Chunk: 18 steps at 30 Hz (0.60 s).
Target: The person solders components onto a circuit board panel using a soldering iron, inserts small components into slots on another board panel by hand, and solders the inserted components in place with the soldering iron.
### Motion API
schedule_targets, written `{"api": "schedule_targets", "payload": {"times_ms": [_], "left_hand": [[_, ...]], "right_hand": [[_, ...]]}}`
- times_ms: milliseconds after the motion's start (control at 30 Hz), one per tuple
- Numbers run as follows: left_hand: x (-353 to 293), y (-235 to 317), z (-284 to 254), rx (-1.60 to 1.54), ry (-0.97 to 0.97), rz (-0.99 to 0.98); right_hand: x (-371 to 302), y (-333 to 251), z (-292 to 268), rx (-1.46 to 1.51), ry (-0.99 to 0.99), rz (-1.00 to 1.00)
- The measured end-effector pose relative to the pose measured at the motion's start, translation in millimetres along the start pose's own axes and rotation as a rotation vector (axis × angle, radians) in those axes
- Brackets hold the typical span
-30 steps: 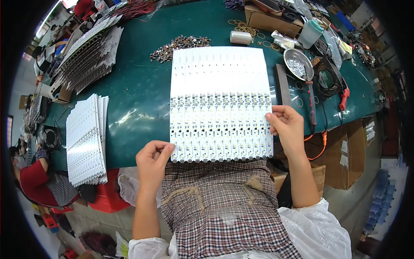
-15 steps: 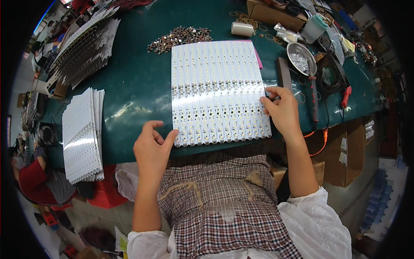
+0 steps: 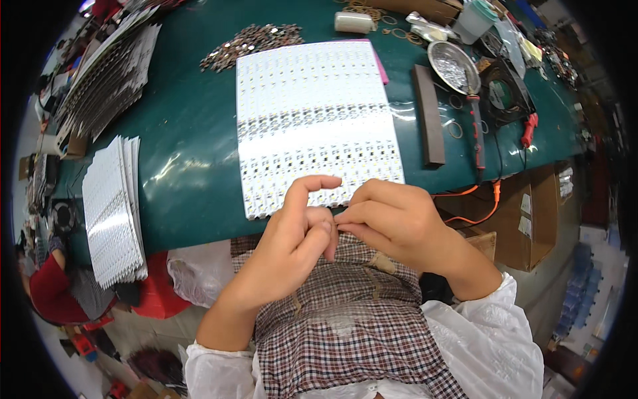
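Left hand (image 3: 292,249): at the near edge of the tabletop (image 3: 183,133), index finger raised and bent, thumb and remaining fingers curled; grip partly closed, contents hidden.
Right hand (image 3: 402,216): beside the left, fingertips meeting or nearly meeting its curled fingers; grip narrowed to a pinch; whether fully closed, or around something small, cannot be told.
Board sheet (image 3: 316,126): white, with rows of small parts; flat on the tabletop, directly beyond the hands, its near edge partly covered by them.
Pink item (image 3: 381,68): showing from under the sheet's far right corner.
Loose small parts (image 3: 249,46): heap, at the sheet's far left corner.
White roll (image 3: 354,22): beyond the sheet, on its side.
Dark bar (image 3: 428,120): right of the sheet, apart from it.
Strainer (image 3: 454,66): round, holding silvery bits.
Soldering iron (image 3: 476,133): red and grey, near the strainer.
Fan (image 3: 505,96): black, farther right.
Board stack (image 3: 113,213): white, well left of the sheet.
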State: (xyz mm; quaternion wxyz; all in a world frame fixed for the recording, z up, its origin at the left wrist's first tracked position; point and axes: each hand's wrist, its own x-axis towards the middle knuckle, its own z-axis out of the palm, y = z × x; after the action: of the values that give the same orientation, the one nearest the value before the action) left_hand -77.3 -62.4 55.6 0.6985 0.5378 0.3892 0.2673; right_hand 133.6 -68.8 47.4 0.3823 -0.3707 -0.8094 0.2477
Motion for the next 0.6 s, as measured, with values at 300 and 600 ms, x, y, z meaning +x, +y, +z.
{"api": "schedule_targets", "payload": {"times_ms": [300, 600], "left_hand": [[9.2, 13.3, 18.3, 0.172, -0.028, -0.087], [27.8, 24.8, 29.1, 0.671, 0.222, 0.195]], "right_hand": [[-23.3, 16.2, -60.0, 0.12, 0.022, 0.24], [-78.2, 138.0, -174.7, -1.081, 0.04, 0.078]]}}
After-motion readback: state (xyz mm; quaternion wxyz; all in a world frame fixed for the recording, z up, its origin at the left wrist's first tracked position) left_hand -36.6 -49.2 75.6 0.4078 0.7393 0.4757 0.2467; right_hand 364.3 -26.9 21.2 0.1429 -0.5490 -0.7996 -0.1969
